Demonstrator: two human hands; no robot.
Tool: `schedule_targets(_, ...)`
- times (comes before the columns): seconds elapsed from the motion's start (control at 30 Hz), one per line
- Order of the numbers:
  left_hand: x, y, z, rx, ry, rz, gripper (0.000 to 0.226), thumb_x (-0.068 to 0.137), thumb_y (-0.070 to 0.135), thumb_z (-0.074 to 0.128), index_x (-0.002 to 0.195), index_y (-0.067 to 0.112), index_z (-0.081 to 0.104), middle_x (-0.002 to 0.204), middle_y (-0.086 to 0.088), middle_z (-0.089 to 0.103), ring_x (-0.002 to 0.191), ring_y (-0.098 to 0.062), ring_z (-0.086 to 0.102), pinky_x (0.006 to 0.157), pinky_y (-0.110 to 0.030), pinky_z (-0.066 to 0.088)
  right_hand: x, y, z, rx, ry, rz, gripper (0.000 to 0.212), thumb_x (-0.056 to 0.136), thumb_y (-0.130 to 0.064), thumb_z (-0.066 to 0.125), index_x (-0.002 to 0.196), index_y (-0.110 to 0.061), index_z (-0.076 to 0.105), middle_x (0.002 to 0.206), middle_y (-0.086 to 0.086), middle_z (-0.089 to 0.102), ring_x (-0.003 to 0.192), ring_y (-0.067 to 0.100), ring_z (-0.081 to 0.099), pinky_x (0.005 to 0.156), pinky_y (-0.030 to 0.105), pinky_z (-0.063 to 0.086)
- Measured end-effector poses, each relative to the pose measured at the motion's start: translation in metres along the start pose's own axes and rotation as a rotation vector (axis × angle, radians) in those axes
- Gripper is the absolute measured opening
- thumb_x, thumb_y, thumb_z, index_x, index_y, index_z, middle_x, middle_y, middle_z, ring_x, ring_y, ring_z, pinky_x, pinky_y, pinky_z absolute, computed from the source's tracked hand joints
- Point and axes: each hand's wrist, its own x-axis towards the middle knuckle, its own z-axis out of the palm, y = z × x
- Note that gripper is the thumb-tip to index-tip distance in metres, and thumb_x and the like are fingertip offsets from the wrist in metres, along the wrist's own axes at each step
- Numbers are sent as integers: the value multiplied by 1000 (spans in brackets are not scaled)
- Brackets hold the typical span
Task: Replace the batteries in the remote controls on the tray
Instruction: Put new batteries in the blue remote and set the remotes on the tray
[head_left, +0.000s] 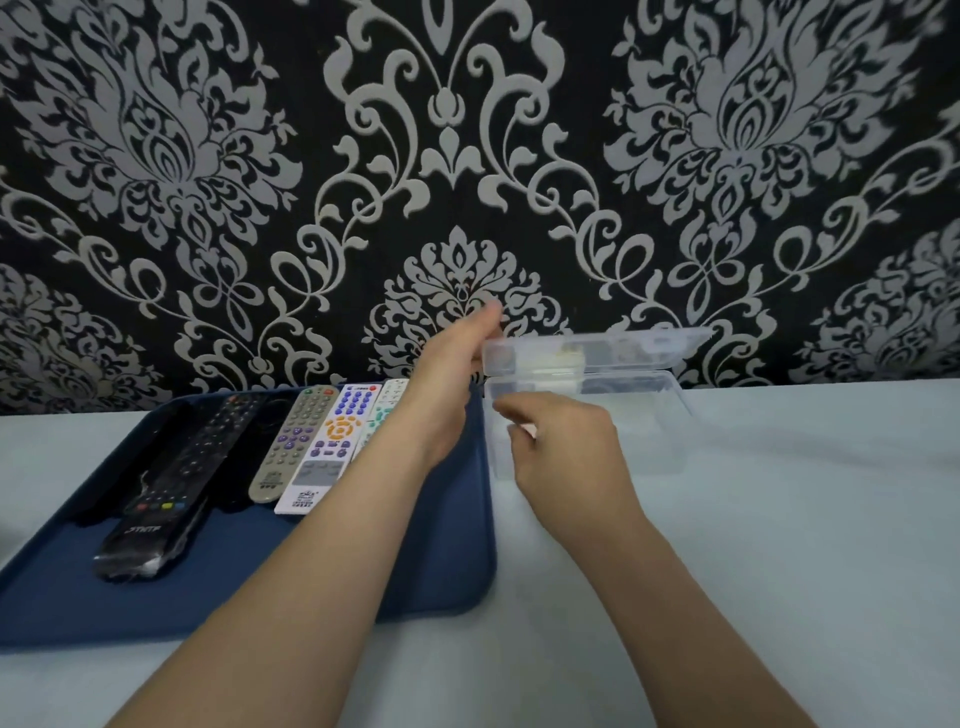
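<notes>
Clear thin plastic made up the hinged box (649, 431), whose lid (597, 353) the left hand (452, 374) held raised, fingers closed on its end. The right hand (566, 452) had its fingers (514, 414) curled at the box's front corner; whether they pinched anything could not be told. Steadying that flexible lid while reaching inside seemed wise. Left of the fingers, slim hard remotes (332, 447) lay side by side on the smooth blue tray (452, 545).
</notes>
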Motion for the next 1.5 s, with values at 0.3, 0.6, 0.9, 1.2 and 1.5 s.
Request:
schedule_targets(0.3,-18,-14,-12,545,-252,90,24,84,14,68,94,35,75,132,10,58,130,-9,45,114,-34,27,2,32,-54,-74,308,119,24,94,-17,57,112,-12,73,120,5,69,118,24,55,100,24,32)
schedule_targets(0.6,-34,-19,-6,1172,-138,360,38,77,53,71,113,41,66,129,10,62,118,-13,55,102,-32,41,-14,84,-70,-71,-273,314,35,91,-22,67,126,-28,66,144,-11,52,140,7,38,116,28,25)
schedule_targets(0.9,-36,-27,-2,1495,-209,540,37,96,41,51,130,26,50,130,0,58,113,-26,55,92,-40,47,-28,86,-55,-162,-75,239,34,91,-13,67,124,-20,68,136,-1,60,132,15,50,104,18,29)
schedule_targets(1.2,-63,-26,-28,1036,7,526,49,90,16,59,137,21,48,149,1,39,140,-15,28,114,-25,20,-13,8,-29,-205,-114,49,54,84,-20,67,137,-18,55,144,5,51,137,23,40,113,34,27)
schedule_targets(1.5,-118,10,-226,1282,729,180,31,78,19,64,109,20,68,114,-7,65,110,-32,54,91,-38,45,-2,-131,76,222,-357,-116,39,93,-14,54,131,-21,60,134,-3,60,125,17,51,105,28,39)
